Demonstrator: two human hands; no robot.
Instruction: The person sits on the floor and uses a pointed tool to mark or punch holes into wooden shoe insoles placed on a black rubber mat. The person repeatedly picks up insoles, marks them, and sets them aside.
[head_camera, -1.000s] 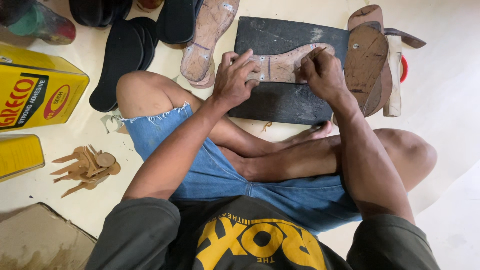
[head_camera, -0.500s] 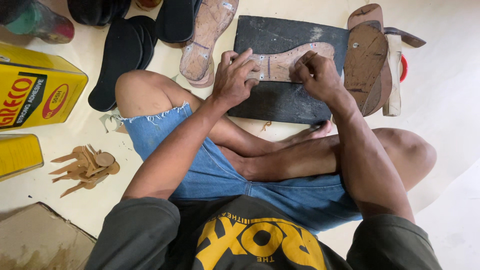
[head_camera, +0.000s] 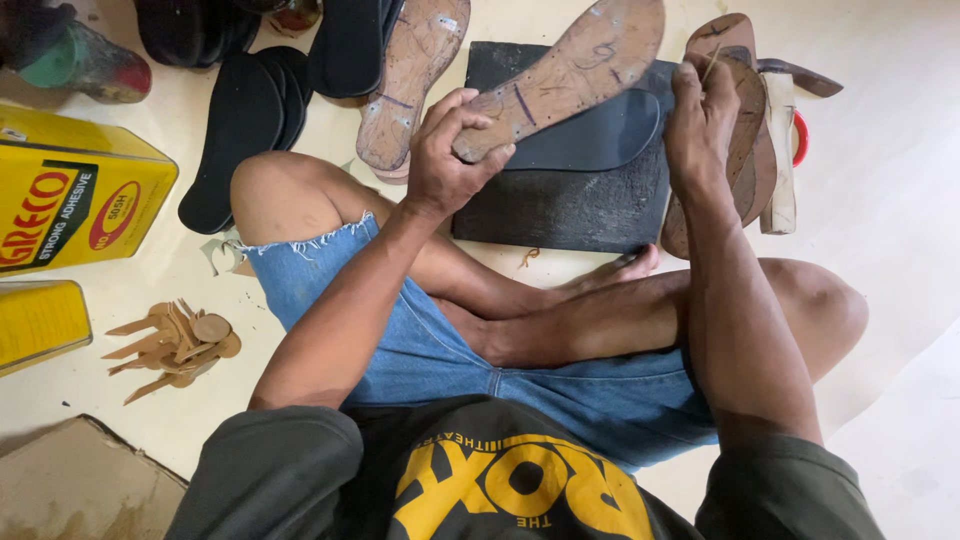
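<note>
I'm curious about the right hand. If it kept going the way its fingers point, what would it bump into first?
Probably the stack of brown soles that the right hand already reaches over; depth is hard to judge.

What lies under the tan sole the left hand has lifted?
Under the tan sole in the left hand lies a dark sole shape on a black sheet. The sheet's top edge is covered.

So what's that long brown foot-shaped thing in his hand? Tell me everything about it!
It is a tan sole pattern, flat and shaped like a foot, probably leather or stiff board. Its surface looks worn, with pen marks and smudges. The left hand pinches its heel end and lifts it at a slant, toe end pointing up and right. Under it lies a black rubber sheet with a matching sole shape cut into it.
</note>
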